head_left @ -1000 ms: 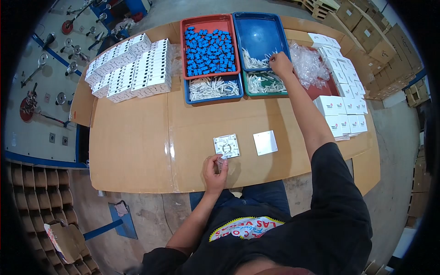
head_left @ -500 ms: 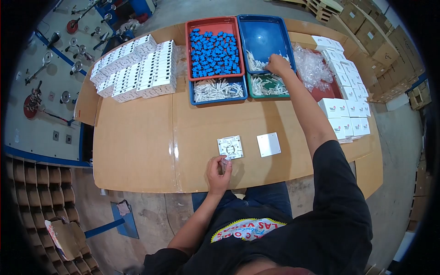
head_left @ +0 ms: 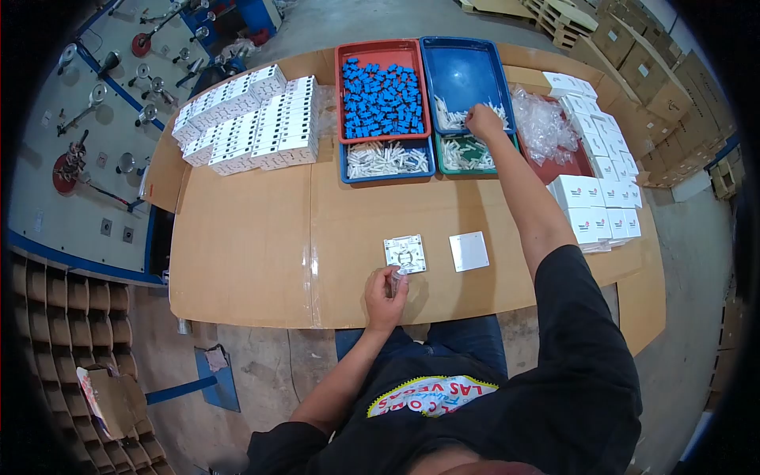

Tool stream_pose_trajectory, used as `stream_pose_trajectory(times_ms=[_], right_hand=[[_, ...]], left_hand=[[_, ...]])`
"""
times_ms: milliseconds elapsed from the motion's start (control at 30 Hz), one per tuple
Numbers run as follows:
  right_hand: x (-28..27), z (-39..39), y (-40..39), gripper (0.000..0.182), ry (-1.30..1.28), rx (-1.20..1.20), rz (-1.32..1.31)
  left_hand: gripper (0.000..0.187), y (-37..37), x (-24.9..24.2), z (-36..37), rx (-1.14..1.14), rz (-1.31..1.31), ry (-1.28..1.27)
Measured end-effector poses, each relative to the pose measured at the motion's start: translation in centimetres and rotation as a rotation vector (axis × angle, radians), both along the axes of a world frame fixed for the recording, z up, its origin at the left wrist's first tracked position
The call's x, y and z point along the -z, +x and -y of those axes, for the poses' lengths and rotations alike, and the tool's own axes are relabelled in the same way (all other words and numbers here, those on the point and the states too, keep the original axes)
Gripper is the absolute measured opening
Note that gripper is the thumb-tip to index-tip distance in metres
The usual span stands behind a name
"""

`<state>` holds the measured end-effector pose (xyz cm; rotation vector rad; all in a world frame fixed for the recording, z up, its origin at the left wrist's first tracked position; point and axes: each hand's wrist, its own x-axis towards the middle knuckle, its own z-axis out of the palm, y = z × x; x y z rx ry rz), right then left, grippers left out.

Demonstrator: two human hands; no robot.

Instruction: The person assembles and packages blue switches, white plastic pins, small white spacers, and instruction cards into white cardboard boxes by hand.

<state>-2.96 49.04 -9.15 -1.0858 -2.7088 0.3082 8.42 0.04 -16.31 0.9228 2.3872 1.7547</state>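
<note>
My left hand (head_left: 385, 299) is closed around a small translucent plastic piece (head_left: 396, 279), whose kind I cannot make out. Just beyond those fingers, a square white plate with moulded details (head_left: 404, 253) lies on the cardboard tabletop. To its right lies a plain white square plate (head_left: 469, 251), apart from both hands. My right arm reaches forward, and my right hand (head_left: 484, 123) is at the front of the blue tray (head_left: 463, 67), over small white parts (head_left: 451, 115). Its fingers are bunched together; whatever they hold is hidden.
A red tray (head_left: 383, 49) of blue pieces (head_left: 380, 99) rests over another blue tray (head_left: 388, 179) with white plugs. A green tray (head_left: 467, 169) holds more white parts. White boxes (head_left: 261, 131) are stacked left, others (head_left: 590, 210) right, beside crumpled clear plastic (head_left: 542, 127).
The whole view has shifted slightly, so the table and trays appear a little further right. My right hand stays at the blue tray, and my left hand keeps its grip beside the detailed plate.
</note>
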Motion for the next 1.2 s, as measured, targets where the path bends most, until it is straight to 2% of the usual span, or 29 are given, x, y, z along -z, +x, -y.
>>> stream_pose_trajectory(times_ms=[100, 167, 333, 367, 467, 533, 667, 733, 767, 867, 900, 967, 1033, 1200], right_hand=[[0.5, -0.6, -0.4, 0.014, 0.01, -0.052, -0.09], [-1.4, 0.3, -0.1, 0.012, -0.093, -0.126, -0.005], [-0.6, -1.9, -0.9, 0.012, -0.113, -0.421, 0.015], [-0.2, -2.2, -0.6, 0.012, -0.116, -0.421, 0.019], [-0.5, -2.3, 0.0, 0.012, -0.066, -0.488, 0.008], [-0.2, -2.0, 1.0, 0.013, 0.089, -0.511, -0.041], [0.1, -2.7, 2.0, 0.013, 0.009, -0.448, -0.105], [0.2, -2.8, 2.5, 0.013, 0.037, -0.388, -0.28], [0.5, -2.7, 2.8, 0.013, 0.035, -0.39, -0.271], [0.7, -1.2, 3.7, 0.016, -0.274, -0.199, -0.497], [0.8, -0.6, 4.2, 0.016, -0.275, -0.2, -0.487], [1.2, 0.8, 5.0, 0.014, -0.085, -0.18, -0.485], [1.0, 1.0, 5.1, 0.015, -0.158, -0.11, -0.509], [0.5, 0.5, 3.1, 0.019, -0.061, -0.109, -0.296]], left_hand=[[0.021, 0.0, 0.3, 0.0, -0.007, 0.027, 0.023], [0.021, 0.1, 0.3, -0.1, -0.014, 0.025, 0.039], [0.024, 0.3, 0.0, -0.2, -0.025, 0.104, 0.071], [0.024, 0.2, -0.3, -0.2, -0.022, 0.098, 0.051], [0.024, 0.1, -0.1, -0.3, -0.03, 0.097, 0.066], [0.023, 0.2, -0.2, -0.4, -0.04, 0.109, 0.096], [0.023, 0.1, 0.2, 0.0, -0.035, 0.067, 0.067], [0.023, -0.1, 0.4, 0.0, -0.026, 0.043, 0.053], [0.023, 0.0, 0.5, 0.0, -0.028, 0.05, 0.05], [0.024, 0.2, 0.8, -0.3, -0.059, 0.082, 0.09], [0.026, 0.2, 0.8, -0.4, -0.078, 0.089, 0.129], [0.026, 0.4, 0.4, -0.1, -0.067, 0.107, 0.09], [0.025, 0.2, 0.1, -0.2, -0.049, 0.144, 0.091], [0.025, 0.1, 0.3, -0.4, -0.052, 0.116, 0.098]])
